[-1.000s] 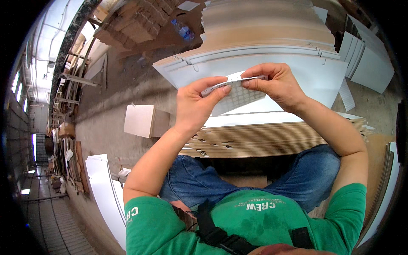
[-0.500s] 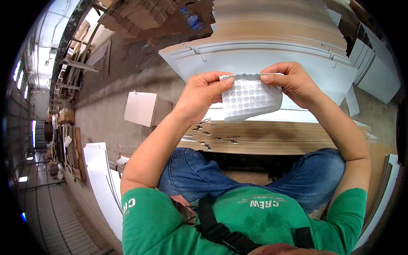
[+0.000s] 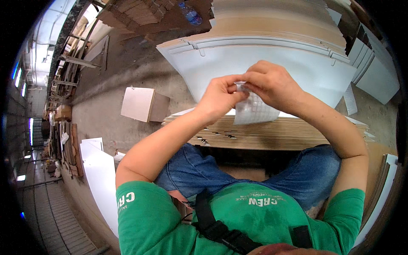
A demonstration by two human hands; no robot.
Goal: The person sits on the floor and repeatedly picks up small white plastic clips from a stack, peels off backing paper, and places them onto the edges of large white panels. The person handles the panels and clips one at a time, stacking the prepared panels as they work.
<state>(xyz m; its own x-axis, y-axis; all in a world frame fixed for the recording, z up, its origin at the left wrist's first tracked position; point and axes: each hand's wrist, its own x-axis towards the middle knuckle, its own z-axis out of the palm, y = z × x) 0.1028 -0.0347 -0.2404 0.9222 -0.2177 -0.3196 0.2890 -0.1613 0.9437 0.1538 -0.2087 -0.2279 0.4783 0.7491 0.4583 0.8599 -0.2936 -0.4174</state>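
Observation:
A whitish sheet of round stickers point(image 3: 255, 111) hangs in front of me, its top part bunched between my fingers. My left hand point(image 3: 221, 94) is closed on its upper left edge, thumb and fingers pinched together. Right beside it, my right hand point(image 3: 267, 80) is closed too, its fingertips meeting those of the left at the sheet's top. The fingers cover the upper edge, so I cannot make out how it is folded there. Below and behind the sheet lies a stack of thin white-faced boards point(image 3: 272, 134) with brown edges.
A large white panel point(image 3: 276, 63) leans beyond the stack, with more boards behind it. On the floor to the left stands a pale block point(image 3: 138, 104). White boards point(image 3: 100, 178) lean at lower left, others point(image 3: 376, 74) at far right. A plastic bottle point(image 3: 190, 15) lies at the back.
My hands have come together: the right moved left to meet the left. The sheet, before stretched flat between them, is now bunched at its top and partly covered.

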